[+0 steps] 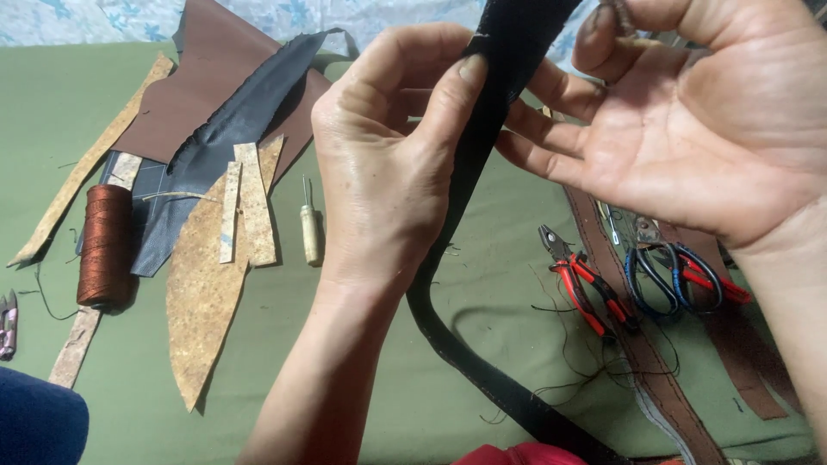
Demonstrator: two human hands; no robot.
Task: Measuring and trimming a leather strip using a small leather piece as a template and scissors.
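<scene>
A long black leather strap (469, 172) runs from the top of the view down past my wrists and curves to the lower right. My left hand (388, 164) pinches the strap between thumb and fingers, thumb pressed on its edge. My right hand (689, 129) is palm up behind the strap, its fingers supporting it from the far side, while thumb and forefinger at the top pinch something small that I cannot make out.
On the green cloth (482, 284) lie a spool of brown thread (105, 245), a wooden-handled awl (309, 228), tan leather offcuts (207, 284), brown and dark blue leather pieces (215, 112), red-handled pliers (586, 288), scissors (672, 275) and a brown stitched strap (642, 344).
</scene>
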